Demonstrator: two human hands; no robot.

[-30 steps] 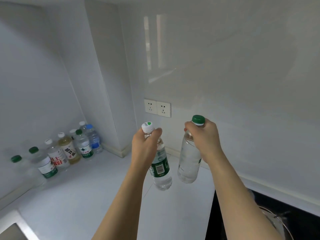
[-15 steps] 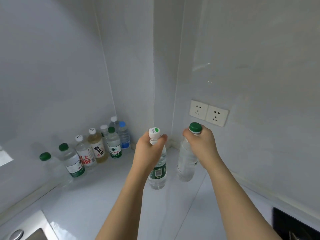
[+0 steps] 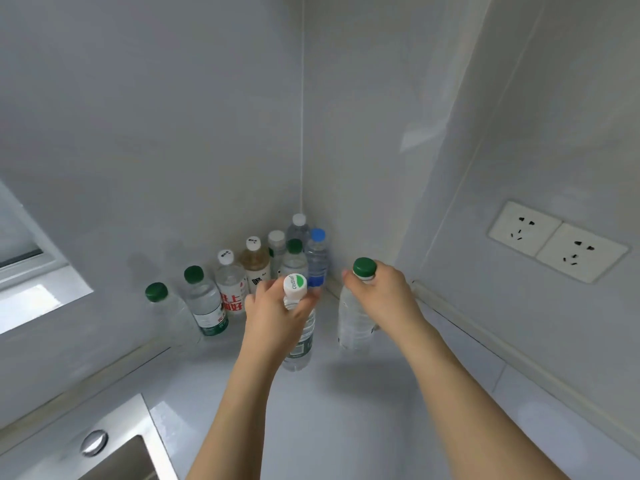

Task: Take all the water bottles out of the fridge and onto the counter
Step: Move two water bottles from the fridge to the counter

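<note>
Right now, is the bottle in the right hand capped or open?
Capped. A green cap sits on the clear bottle, showing above the right hand that grips its neck.

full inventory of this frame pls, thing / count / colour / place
bottles standing on counter: 8, clear; three green caps, four white, one blue; row along the left wall into the corner, from the leftmost to the blue-capped one
white-capped bottle: 1, clear, green label; held by its neck in the left hand
green-capped bottle: 1, clear; held by its top in the right hand
counter: 1, white; below both bottles
wall socket: 1 double plate, white; right wall
sink: 1, steel; bottom left
window frame: 1, pale; left edge
left hand: 1, fingers closed round the neck
right hand: 1, fingers closed over the top
</note>
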